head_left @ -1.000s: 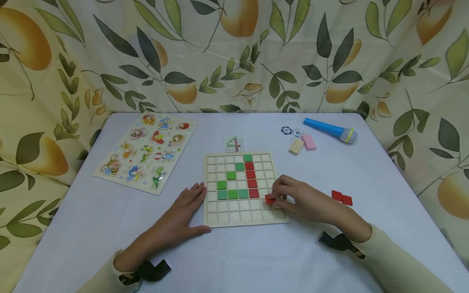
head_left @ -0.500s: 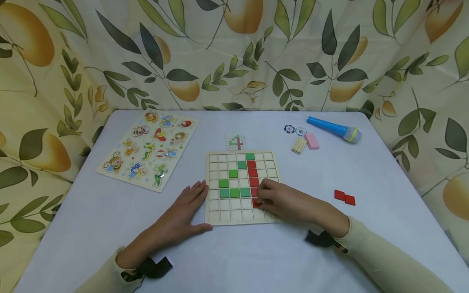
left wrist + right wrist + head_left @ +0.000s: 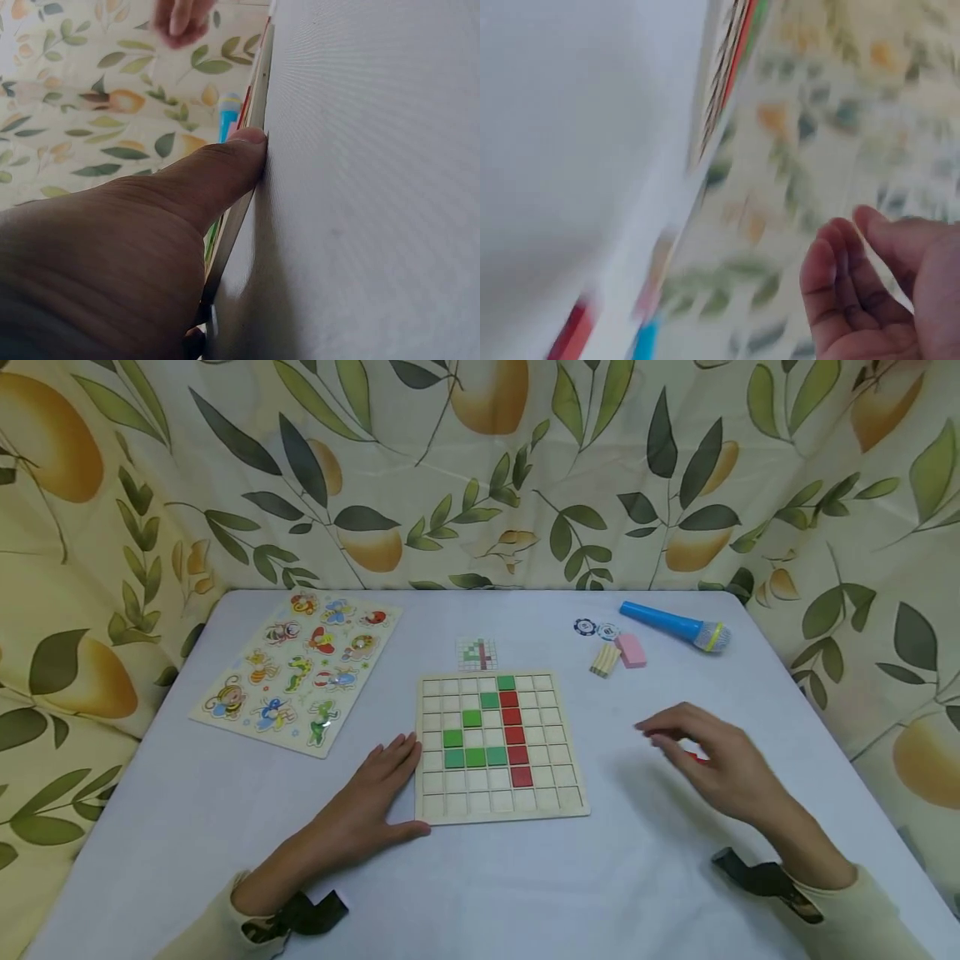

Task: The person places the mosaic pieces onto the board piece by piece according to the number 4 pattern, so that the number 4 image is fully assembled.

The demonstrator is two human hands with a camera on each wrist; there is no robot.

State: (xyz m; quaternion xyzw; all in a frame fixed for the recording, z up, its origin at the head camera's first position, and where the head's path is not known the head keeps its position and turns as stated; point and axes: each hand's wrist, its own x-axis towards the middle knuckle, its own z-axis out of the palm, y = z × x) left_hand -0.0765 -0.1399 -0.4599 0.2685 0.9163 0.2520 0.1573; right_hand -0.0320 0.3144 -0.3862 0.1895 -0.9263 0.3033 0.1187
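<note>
A wooden grid board [image 3: 553, 803] lies mid-table, with green tiles [image 3: 476, 757] in a stepped pattern and a column of red tiles [image 3: 514, 735] in its squares. My left hand [image 3: 352, 806] rests at the board's left edge, fingers straight; in the left wrist view its thumb [image 3: 225, 169] touches the board's side. To the right of the board my right hand [image 3: 712, 764] is raised over the table, holding nothing. Its fingers [image 3: 821, 270] are loosely bent in the right wrist view. Beneath it a loose red tile [image 3: 696, 757] is mostly hidden.
Behind the board lies a small pattern card [image 3: 477, 654]. An insect puzzle board [image 3: 300, 672] is at the left. Back right are a blue toy microphone [image 3: 667, 622], a pink block [image 3: 632, 651], small pale sticks [image 3: 605, 660] and two round chips [image 3: 585, 627].
My right hand set a red tile into the square at the bottom of the red column, let go, and moved right, above the loose red tiles. My left hand stayed at the board.
</note>
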